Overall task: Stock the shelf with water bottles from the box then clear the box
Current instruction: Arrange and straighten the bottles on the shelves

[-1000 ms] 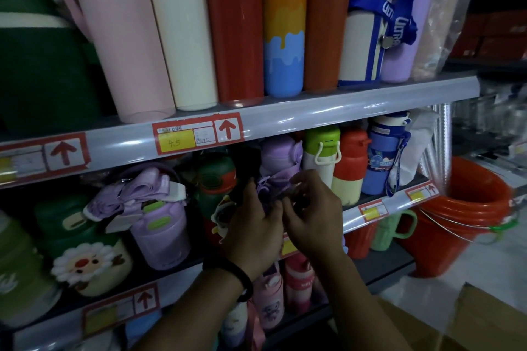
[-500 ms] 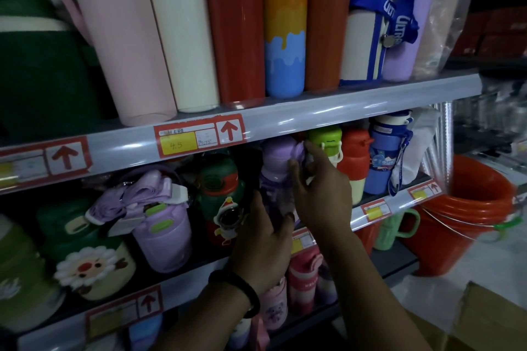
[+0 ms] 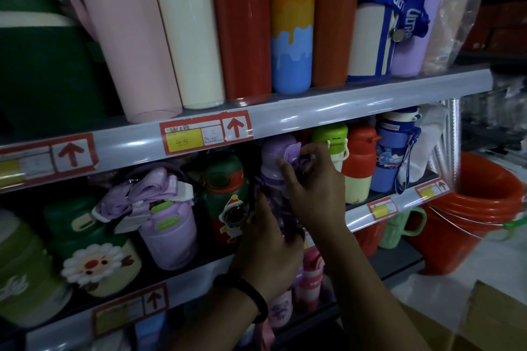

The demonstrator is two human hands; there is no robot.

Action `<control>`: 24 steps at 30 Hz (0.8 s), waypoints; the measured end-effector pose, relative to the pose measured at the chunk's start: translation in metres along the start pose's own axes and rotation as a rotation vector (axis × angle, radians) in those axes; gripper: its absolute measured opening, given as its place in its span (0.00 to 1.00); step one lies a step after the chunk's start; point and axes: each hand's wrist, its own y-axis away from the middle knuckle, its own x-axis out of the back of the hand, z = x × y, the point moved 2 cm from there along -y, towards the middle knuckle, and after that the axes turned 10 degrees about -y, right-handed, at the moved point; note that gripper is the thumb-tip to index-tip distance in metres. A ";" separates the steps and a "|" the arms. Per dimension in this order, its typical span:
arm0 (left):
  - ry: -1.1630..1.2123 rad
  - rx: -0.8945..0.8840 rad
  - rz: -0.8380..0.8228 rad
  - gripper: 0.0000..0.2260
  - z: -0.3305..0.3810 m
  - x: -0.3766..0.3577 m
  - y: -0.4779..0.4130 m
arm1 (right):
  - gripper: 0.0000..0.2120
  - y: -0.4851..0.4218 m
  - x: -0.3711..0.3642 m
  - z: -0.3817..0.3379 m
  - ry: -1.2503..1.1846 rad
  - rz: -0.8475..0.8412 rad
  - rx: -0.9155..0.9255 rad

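A purple water bottle (image 3: 275, 154) stands upright on the middle shelf (image 3: 379, 209), between a green and red bottle (image 3: 225, 179) and a lime-lidded bottle (image 3: 332, 137). My left hand (image 3: 268, 242) grips the purple bottle's lower body from the front. My right hand (image 3: 313, 185) curls round its neck, fingertips at the lid. The bottle's lower half is hidden behind both hands. The cardboard box (image 3: 496, 319) shows only as a corner at the bottom right.
Tall flasks, pink (image 3: 122, 37), cream, red and orange-blue (image 3: 291, 31), line the upper shelf (image 3: 313, 105). A lilac jug (image 3: 171, 231) and a flower-faced jug (image 3: 99, 265) stand left. Stacked red buckets (image 3: 484, 214) sit on the floor at right. Small pink bottles (image 3: 310, 279) fill the shelf below.
Both hands raised the purple bottle and set it further back on the middle shelf. My right hand climbed from the body to the lid.
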 end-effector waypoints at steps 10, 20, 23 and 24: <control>-0.150 0.054 -0.083 0.31 -0.008 -0.002 0.006 | 0.16 0.018 0.017 0.020 0.130 -0.059 -0.008; -0.275 0.061 -0.159 0.12 0.004 0.008 0.016 | 0.06 0.038 0.048 0.026 0.199 -0.054 -0.264; -0.201 0.034 -0.103 0.10 0.017 0.006 0.015 | 0.05 0.038 0.058 0.017 0.124 -0.009 -0.317; -0.165 0.032 -0.079 0.10 0.022 0.005 0.014 | 0.05 0.036 0.061 0.015 0.103 -0.002 -0.326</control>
